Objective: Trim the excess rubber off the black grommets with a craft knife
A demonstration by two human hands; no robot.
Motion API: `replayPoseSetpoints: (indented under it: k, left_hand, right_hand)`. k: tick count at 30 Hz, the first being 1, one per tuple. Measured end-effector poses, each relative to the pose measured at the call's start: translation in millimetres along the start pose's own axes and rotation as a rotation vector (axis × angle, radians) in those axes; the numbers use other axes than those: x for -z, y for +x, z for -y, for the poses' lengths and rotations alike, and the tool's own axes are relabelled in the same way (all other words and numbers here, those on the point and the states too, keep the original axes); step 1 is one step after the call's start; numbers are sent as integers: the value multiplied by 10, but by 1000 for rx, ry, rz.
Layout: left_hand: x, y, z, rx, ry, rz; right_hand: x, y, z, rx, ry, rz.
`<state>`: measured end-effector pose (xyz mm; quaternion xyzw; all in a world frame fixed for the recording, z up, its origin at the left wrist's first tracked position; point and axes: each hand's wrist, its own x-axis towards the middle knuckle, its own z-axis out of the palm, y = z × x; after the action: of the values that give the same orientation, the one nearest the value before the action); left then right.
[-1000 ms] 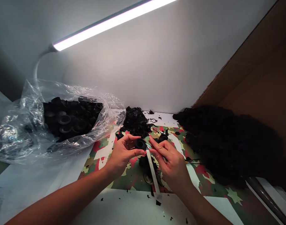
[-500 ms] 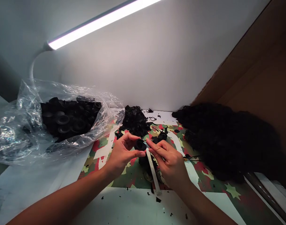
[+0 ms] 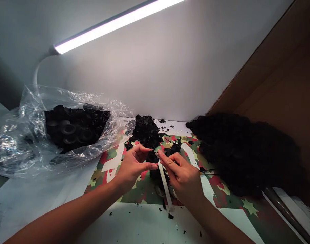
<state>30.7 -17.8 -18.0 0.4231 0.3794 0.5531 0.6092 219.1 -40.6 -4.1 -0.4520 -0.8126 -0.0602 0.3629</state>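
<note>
Clerk: How was the left arm placed?

Inspector: The left forearm rose from the lower left toward the middle. The left hand was turned inward, fingers arched above and thumb extended below, grasping a black ring between them.

Clerk: And the ring's position?

Inspector: Above the patterned cover, its opening toward the viewer, with a pile of black scraps beyond it.

Clerk: The right arm?

Inspector: The right forearm slanted inward from the lower right. The right hand was bent toward the ring, index finger reaching to its right edge, the other fingers curled toward the palm. Whether the fingertips gripped a small tool, I could not tell.

Clerk: What lay around the hands?

Inspector: A pale strip ran from just below the fingertips toward the cover's near edge; whether it was held was unclear. A clear plastic bag containing black pieces sat to the left, and a dark heap lay to the right. A lit lamp slanted overhead.
</note>
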Motion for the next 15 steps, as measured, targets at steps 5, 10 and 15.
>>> replayPoseSetpoints:
  k: [5, 10, 15]
  left_hand:
    - [-21, -10, -28, 10, -6, 15]
    - [-19, -15, -38, 21, -18, 23]
    - [-8, -12, -32, 25, -16, 62]
  right_hand:
    - [15, 10, 6, 17, -19, -11]
    - [9, 4, 4, 12, -30, -7]
    - [12, 7, -2, 34, -36, -19]
